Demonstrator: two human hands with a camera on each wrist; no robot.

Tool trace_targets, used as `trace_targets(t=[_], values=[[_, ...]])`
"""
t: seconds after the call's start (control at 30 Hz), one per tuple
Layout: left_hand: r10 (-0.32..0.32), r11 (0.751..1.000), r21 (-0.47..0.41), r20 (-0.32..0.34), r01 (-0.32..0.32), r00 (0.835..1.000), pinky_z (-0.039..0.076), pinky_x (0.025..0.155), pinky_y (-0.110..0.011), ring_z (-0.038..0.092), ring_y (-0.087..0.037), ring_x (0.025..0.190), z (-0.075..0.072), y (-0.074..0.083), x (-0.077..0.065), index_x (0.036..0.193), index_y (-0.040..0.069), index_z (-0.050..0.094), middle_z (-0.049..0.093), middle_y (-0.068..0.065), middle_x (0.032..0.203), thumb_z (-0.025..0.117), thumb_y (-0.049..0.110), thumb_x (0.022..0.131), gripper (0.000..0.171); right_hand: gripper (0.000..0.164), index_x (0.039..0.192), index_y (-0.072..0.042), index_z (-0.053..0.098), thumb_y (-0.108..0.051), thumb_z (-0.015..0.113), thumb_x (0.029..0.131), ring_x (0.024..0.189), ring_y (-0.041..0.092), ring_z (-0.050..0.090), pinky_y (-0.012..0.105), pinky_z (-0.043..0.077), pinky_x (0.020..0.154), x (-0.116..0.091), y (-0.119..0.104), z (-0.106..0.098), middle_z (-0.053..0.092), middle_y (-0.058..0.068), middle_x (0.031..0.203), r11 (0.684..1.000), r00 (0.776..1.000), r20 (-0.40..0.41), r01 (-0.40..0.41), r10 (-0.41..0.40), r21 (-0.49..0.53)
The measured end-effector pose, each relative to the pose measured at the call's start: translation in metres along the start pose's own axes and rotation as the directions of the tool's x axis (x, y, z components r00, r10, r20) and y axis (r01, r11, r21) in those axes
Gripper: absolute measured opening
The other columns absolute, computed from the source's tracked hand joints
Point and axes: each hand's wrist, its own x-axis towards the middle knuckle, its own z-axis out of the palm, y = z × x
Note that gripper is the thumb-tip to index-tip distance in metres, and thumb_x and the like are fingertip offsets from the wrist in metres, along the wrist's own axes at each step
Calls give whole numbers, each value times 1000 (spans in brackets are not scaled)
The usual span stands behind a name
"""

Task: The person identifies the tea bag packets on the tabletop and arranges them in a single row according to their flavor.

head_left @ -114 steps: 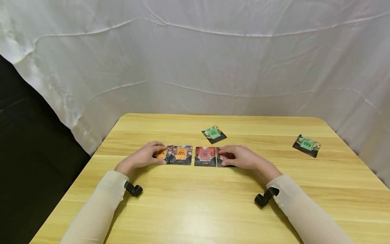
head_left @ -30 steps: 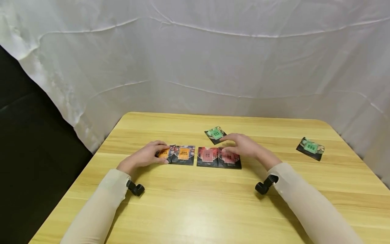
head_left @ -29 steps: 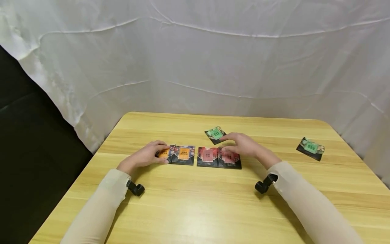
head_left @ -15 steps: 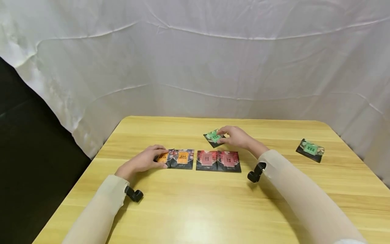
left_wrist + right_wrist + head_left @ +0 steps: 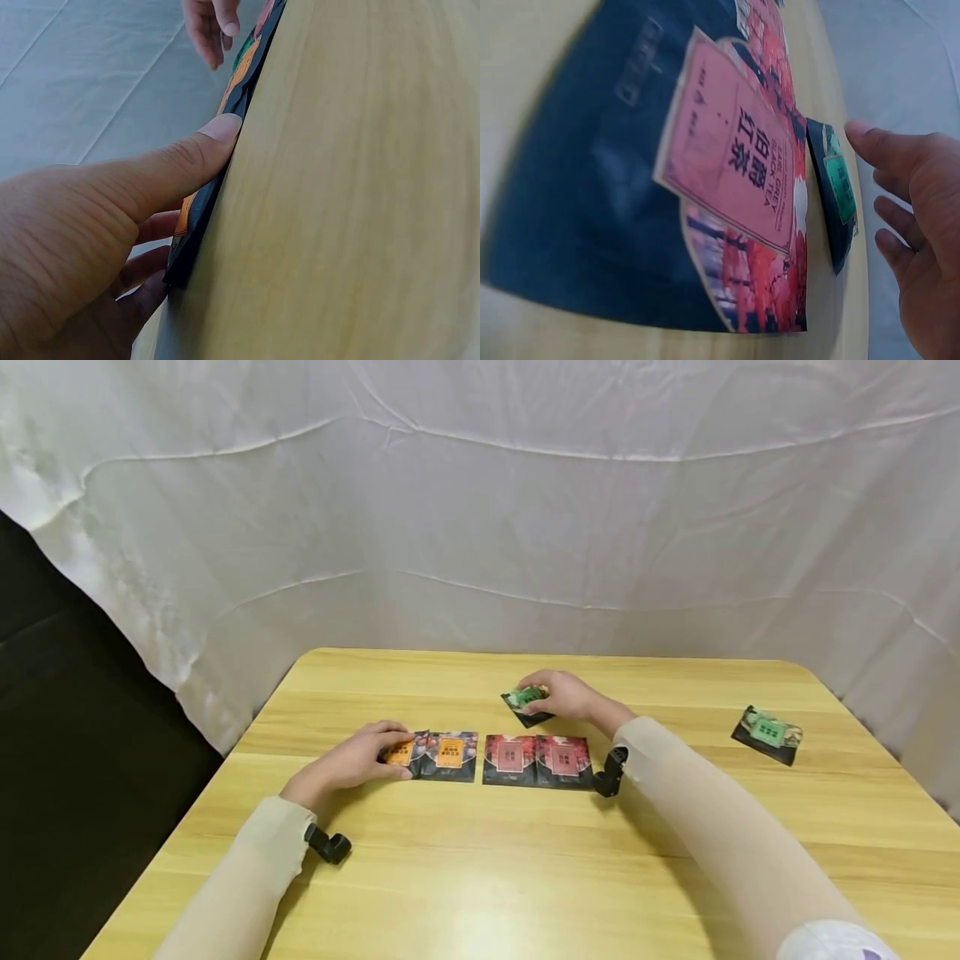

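Note:
My left hand (image 5: 352, 758) holds the leftmost orange-labelled tea sachet (image 5: 400, 753) by its edges; in the left wrist view the thumb (image 5: 184, 161) lies along the near edge, fingers at the other side. A second orange-labelled sachet (image 5: 449, 757) adjoins it. To the right, side by side, lie two pink-labelled Earl Grey tea sachets (image 5: 510, 758) (image 5: 727, 150). My right hand (image 5: 567, 696) is over a green-labelled sachet (image 5: 528, 703) behind the row, its thumb and fingers spread around it; the right wrist view shows the hand (image 5: 930, 217) with fingers apart beside this green sachet (image 5: 838, 187).
Another green-labelled sachet (image 5: 768, 735) lies tilted on the right of the wooden table (image 5: 480, 852). A pale cloth (image 5: 480, 527) hangs behind the table's far edge. Black material (image 5: 82, 735) is at the left.
My right hand has left the right pink-labelled sachet and moved back and left over the nearer green one, uncovering both pink-labelled sachets. My left hand has stayed at the leftmost orange-labelled sachet.

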Motion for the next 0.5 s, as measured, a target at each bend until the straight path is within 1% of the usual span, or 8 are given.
trace_targets(t=[0.2,0.3,0.4,0.5], values=[[5,1000,12,3,-5,1000,29,110,-57,34,-39,137,0,2,-2,147,8,47,40,-15,148,71,47,88,75,52,140,-13,56,-28,70,93,135,33,41,53,31,110,2,3,1,45,9,148,1000,996,84,10,-10,2],[8,1000,14,2,-8,1000,29,110,-57,34,-39,136,-1,2,-2,146,7,47,40,-15,148,71,46,88,75,51,142,-13,54,-27,67,95,138,36,36,55,27,112,3,3,3,41,11,151,999,992,124,40,-37,-20],[4,1000,6,2,-4,1000,30,110,-57,34,-38,137,-2,1,-2,147,8,47,40,-15,148,71,46,88,74,49,142,-13,54,-26,65,97,138,36,35,54,26,113,4,4,4,40,11,152,997,988,146,61,-55,-39],[8,1000,6,2,-8,1000,30,109,-57,34,-38,136,-1,0,-2,147,8,47,40,-14,148,71,46,88,74,46,141,-14,55,-24,64,97,137,35,38,53,28,112,5,6,6,43,10,150,997,987,148,67,-60,-39]])
